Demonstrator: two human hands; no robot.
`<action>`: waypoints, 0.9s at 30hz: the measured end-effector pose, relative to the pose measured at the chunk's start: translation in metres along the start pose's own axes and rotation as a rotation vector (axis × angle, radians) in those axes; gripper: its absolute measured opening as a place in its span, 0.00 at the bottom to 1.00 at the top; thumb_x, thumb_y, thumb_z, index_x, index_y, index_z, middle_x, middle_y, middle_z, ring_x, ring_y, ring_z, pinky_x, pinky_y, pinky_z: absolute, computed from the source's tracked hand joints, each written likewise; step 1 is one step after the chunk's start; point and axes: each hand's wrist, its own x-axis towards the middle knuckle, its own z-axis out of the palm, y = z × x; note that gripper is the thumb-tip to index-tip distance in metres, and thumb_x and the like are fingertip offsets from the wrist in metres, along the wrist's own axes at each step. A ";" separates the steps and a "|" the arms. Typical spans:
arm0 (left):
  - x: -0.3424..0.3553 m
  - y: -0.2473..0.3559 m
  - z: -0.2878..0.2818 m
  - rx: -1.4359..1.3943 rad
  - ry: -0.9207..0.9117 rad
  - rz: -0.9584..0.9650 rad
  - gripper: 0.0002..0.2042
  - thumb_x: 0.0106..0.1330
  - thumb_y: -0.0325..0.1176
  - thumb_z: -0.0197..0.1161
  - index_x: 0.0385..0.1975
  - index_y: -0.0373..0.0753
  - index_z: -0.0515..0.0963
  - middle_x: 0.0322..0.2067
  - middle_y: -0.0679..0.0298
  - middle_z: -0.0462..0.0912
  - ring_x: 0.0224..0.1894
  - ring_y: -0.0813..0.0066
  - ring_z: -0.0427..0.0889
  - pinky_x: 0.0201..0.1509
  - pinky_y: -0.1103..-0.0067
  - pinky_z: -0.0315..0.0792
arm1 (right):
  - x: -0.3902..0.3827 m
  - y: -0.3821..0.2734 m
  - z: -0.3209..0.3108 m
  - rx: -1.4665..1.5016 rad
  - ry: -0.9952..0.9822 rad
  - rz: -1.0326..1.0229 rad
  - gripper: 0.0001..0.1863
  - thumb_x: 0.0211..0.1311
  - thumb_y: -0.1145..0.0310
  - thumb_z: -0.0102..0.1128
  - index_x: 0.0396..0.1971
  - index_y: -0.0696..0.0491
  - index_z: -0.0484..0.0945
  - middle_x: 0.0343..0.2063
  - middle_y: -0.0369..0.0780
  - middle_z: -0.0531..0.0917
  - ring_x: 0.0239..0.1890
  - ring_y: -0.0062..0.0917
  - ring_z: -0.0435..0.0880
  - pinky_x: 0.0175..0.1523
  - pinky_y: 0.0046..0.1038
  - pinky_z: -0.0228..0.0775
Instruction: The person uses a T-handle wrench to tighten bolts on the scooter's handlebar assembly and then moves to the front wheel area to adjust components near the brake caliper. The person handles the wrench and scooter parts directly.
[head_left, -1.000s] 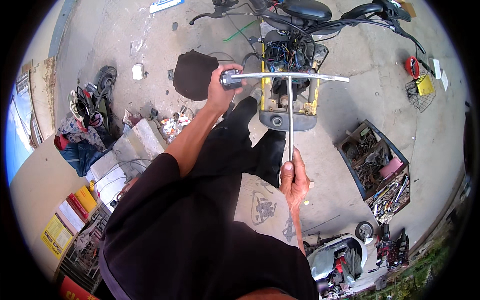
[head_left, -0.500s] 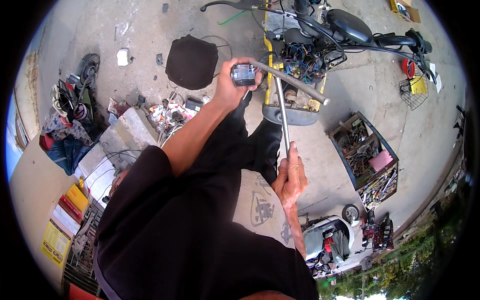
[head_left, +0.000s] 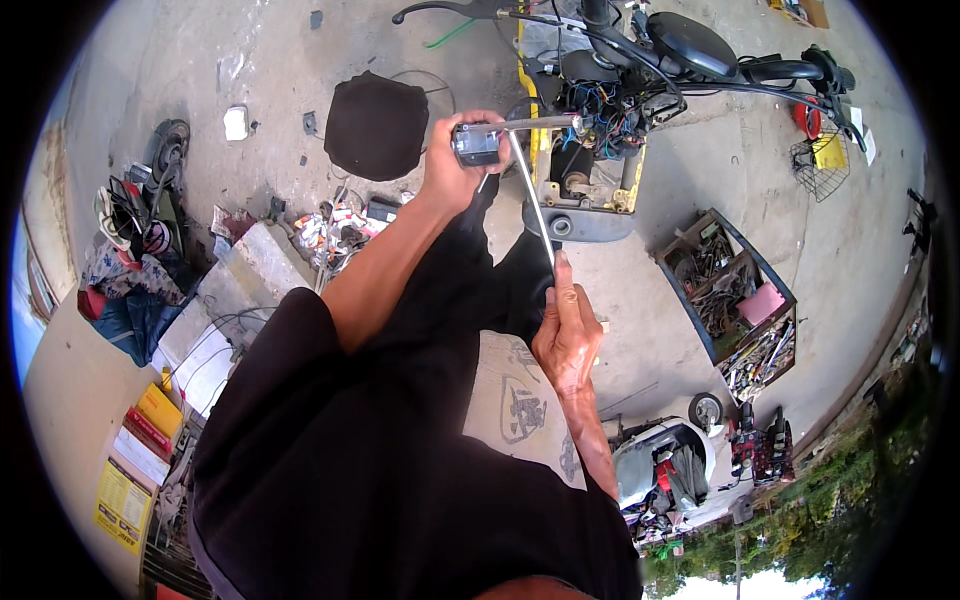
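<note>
My left hand point(head_left: 452, 165) is closed around a small black box-shaped thing point(head_left: 478, 146) with a clear, shiny face. A grey round bar point(head_left: 545, 123) sticks out to the right from the top of that hand; how it is held is hidden. Closed on a long thin metal rod point(head_left: 532, 198), my right hand point(head_left: 568, 335) lies lower, its index finger stretched along the rod. The rod's far end meets or crosses the bar beside the left hand. Just beyond, a scooter's stripped yellow frame point(head_left: 632, 180) shows tangled wires point(head_left: 605, 110).
A black seat-like pad point(head_left: 377, 125) lies on the concrete at left, near loose rubbish point(head_left: 335, 235). On the right stands an open metal toolbox point(head_left: 722, 290) full of tools. The scooter's handlebar point(head_left: 780, 72) spans the far side. A white scooter point(head_left: 655, 465) stands lower right.
The grey bar has swung from slanting down-right to nearly level. My right hand and the metal rod have moved slightly left and farther away. Both hands keep their hold.
</note>
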 end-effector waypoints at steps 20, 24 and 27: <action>0.003 -0.006 -0.003 0.028 0.031 0.034 0.23 0.76 0.47 0.43 0.47 0.34 0.79 0.38 0.56 0.85 0.37 0.59 0.85 0.33 0.69 0.72 | -0.008 0.003 -0.002 0.109 0.209 -0.081 0.30 0.69 0.81 0.59 0.70 0.50 0.73 0.30 0.46 0.80 0.22 0.41 0.80 0.29 0.39 0.74; -0.001 -0.002 0.005 0.051 -0.011 0.044 0.23 0.77 0.47 0.42 0.47 0.34 0.78 0.37 0.58 0.84 0.32 0.63 0.82 0.32 0.70 0.71 | -0.003 0.007 0.007 0.017 -0.011 0.065 0.25 0.68 0.82 0.60 0.65 0.59 0.76 0.31 0.46 0.82 0.24 0.34 0.82 0.30 0.35 0.75; -0.005 -0.001 0.019 0.130 0.120 0.044 0.24 0.79 0.48 0.41 0.47 0.34 0.78 0.35 0.56 0.83 0.32 0.68 0.81 0.31 0.74 0.70 | -0.010 0.015 0.003 0.107 0.220 0.041 0.24 0.70 0.80 0.59 0.65 0.60 0.76 0.37 0.49 0.85 0.28 0.35 0.84 0.33 0.34 0.77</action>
